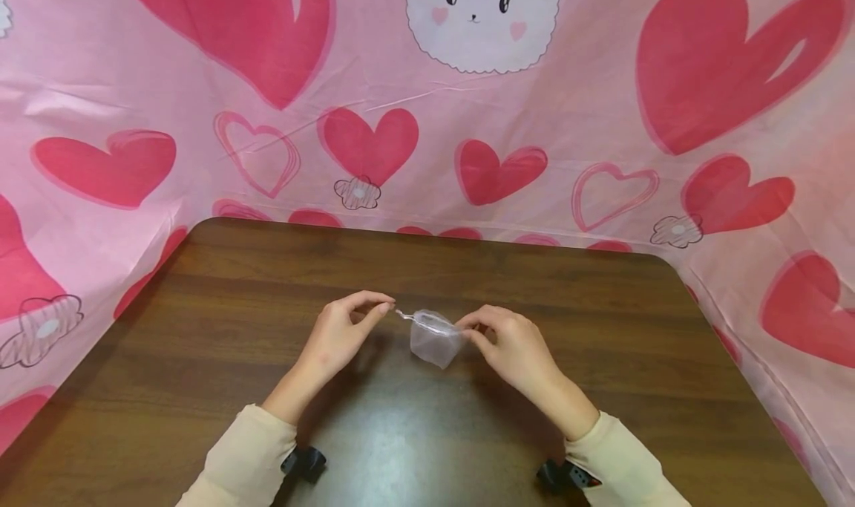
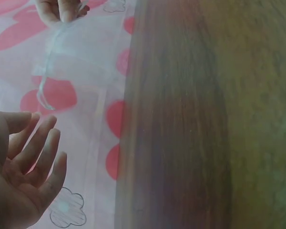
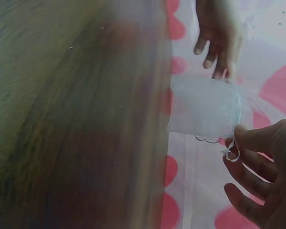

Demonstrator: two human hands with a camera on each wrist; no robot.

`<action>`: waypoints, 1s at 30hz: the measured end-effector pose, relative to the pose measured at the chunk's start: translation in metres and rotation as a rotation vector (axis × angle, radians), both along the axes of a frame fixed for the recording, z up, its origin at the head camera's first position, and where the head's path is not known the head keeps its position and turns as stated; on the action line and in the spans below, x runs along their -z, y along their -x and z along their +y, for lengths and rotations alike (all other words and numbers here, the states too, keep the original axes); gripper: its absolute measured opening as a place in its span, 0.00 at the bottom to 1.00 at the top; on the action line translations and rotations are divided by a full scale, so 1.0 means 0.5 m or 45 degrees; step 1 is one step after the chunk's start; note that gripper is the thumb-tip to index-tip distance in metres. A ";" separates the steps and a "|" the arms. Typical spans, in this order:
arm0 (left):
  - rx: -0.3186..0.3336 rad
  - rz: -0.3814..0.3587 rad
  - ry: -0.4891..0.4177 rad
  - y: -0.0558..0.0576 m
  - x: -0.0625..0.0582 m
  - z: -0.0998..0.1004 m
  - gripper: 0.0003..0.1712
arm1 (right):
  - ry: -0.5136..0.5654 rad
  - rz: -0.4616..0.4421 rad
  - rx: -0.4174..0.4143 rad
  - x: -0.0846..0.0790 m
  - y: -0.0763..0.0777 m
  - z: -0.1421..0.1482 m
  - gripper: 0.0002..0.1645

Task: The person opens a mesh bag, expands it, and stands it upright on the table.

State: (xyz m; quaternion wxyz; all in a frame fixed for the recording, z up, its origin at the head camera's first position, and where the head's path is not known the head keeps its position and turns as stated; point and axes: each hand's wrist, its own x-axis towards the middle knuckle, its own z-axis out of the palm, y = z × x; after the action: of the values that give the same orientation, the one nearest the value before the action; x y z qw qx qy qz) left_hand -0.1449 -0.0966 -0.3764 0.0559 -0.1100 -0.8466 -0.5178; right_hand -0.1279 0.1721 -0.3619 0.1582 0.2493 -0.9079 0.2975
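Note:
A small sheer white drawstring pouch (image 1: 436, 341) hangs above the table between the two hands. My right hand (image 1: 514, 344) pinches its top edge at the right corner, between thumb and forefinger. Seen from the right wrist, a knotted loop of white cord (image 3: 233, 153) dangles by that thumb. The drawstring's other end (image 2: 46, 102) sticks out towards my left hand (image 1: 344, 332). In the left wrist view, that hand's fingers (image 2: 47, 148) are spread and loosely bent, just short of the cord end. I see no cord between them.
A dark brown wooden table (image 1: 267, 269) lies under both hands. Behind it and along both sides hangs a pink cloth (image 1: 441, 121) printed with hearts. Dark wrist devices (image 1: 303, 464) sit at the cuffs of the cream sleeves (image 1: 243, 455).

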 end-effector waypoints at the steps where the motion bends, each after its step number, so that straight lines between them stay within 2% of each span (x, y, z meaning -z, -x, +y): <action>1: 0.003 -0.013 0.001 0.000 0.000 0.001 0.09 | -0.028 0.013 -0.007 0.002 0.000 0.000 0.09; 6: 0.013 -0.039 0.066 -0.002 -0.002 0.012 0.07 | -0.075 0.077 -0.071 0.013 -0.001 -0.003 0.11; 13: 0.062 -0.028 0.269 -0.006 -0.012 0.031 0.05 | -0.159 0.141 -0.105 0.028 -0.003 -0.009 0.12; 19: 0.076 -0.011 0.407 -0.006 -0.018 0.044 0.05 | -0.198 0.121 -0.107 0.027 -0.007 -0.010 0.11; 24: 0.073 0.017 0.469 -0.005 -0.023 0.048 0.05 | -0.215 0.106 -0.115 0.023 -0.006 -0.008 0.10; 30: 0.083 0.067 0.521 -0.002 -0.024 0.049 0.03 | -0.229 0.058 -0.076 0.006 -0.002 -0.016 0.08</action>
State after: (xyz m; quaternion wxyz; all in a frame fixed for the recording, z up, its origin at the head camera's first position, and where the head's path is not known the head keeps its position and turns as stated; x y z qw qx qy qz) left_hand -0.1440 -0.0721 -0.3644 0.0376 -0.1598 -0.9283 -0.3335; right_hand -0.1267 0.1643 -0.3651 0.1471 0.2960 -0.9193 0.2137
